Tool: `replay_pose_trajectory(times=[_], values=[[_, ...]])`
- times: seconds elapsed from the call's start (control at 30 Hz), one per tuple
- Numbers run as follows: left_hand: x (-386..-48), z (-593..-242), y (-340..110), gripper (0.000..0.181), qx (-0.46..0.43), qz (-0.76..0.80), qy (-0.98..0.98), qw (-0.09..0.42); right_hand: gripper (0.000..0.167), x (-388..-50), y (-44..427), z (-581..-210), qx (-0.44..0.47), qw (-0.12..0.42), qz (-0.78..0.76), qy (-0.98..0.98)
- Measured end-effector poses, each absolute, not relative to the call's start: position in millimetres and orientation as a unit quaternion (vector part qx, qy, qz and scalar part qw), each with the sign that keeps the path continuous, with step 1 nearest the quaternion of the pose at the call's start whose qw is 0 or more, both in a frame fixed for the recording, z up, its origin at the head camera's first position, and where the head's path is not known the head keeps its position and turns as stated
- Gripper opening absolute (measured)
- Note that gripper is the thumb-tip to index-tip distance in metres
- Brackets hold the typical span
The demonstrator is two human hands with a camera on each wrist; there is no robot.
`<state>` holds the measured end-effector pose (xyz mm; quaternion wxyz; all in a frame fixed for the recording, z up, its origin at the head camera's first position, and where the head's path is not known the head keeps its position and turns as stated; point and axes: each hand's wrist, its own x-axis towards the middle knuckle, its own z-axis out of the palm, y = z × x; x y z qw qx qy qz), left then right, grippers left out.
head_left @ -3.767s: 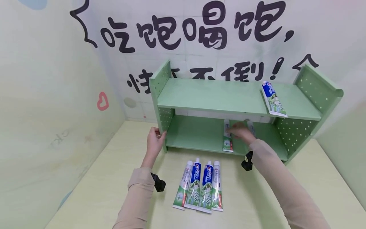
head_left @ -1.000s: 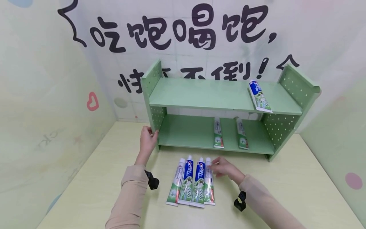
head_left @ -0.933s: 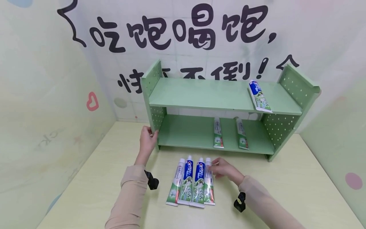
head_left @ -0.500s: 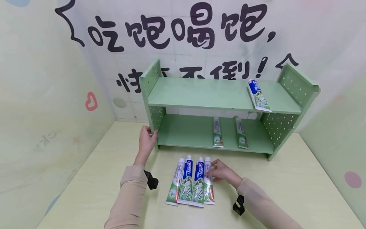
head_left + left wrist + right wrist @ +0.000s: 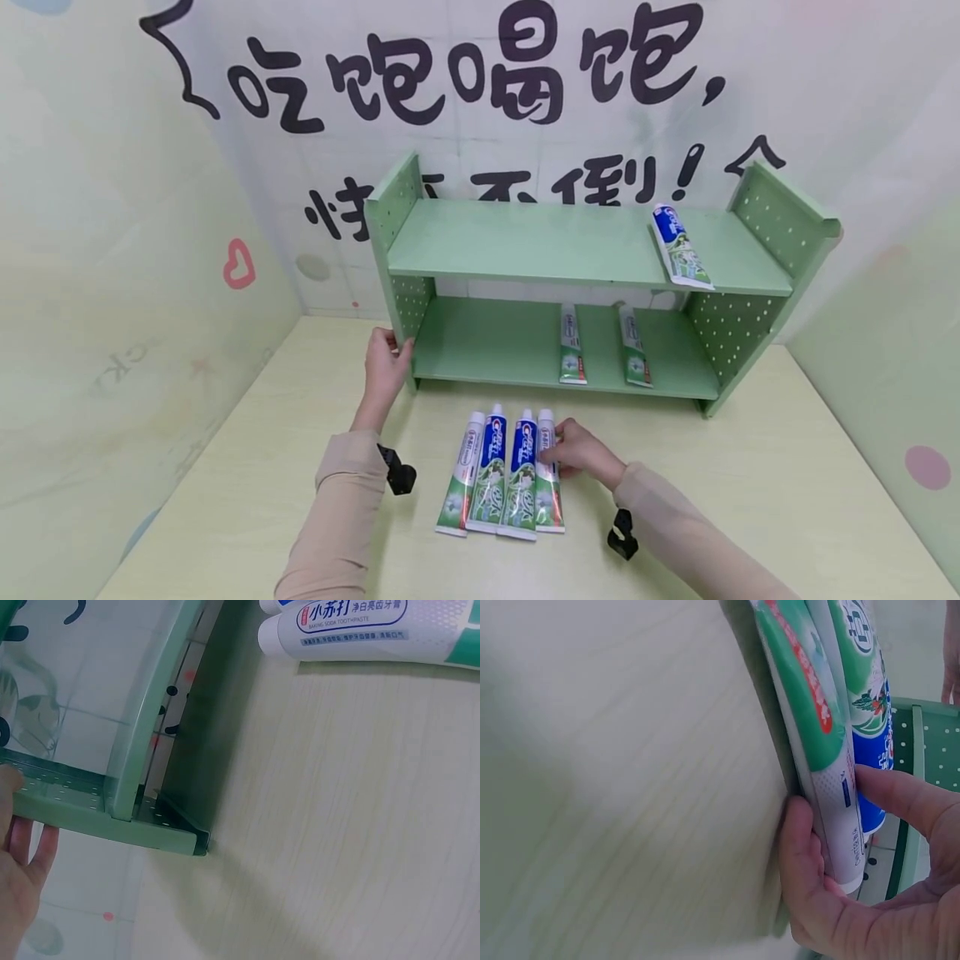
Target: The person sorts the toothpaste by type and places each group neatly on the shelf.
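Observation:
My left hand [image 5: 385, 367] grips the left side panel of a green two-tier shelf [image 5: 517, 242], thumb on one face and fingers on the other in the left wrist view. Below the shelf, toothpaste tubes lie in a row on the table. My right hand [image 5: 588, 454] pinches the rightmost one, a white and green toothpaste tube [image 5: 836, 802], by its sides near the cap end. Beside it lie two blue Crest tubes [image 5: 522, 475], overlapping at the bottom, and another white and green tube [image 5: 459, 479] at the left.
On the upper tier a Crest tube [image 5: 681, 247] lies to the right. Two white and green tubes, a left one [image 5: 572, 346] and a right one [image 5: 635, 348], lie on the lower tier. A lettered wall [image 5: 465, 150] stands behind the shelf.
My right hand has come from the lower tier down to the rightmost tube on the table, and its fingers have closed on it. The left hand keeps its hold on the panel.

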<state>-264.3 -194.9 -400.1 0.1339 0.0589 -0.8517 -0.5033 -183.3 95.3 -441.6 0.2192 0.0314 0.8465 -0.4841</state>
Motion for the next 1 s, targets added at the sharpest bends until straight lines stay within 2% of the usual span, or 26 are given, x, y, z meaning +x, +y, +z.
replay_pose_trajectory(times=[1.0], values=[[-267.7,-404.1,-194.1,0.032,0.056,-0.501,-0.851,0.145,0.037,-185.3,91.3,-446.0,0.008,0.211,-0.452,0.866]])
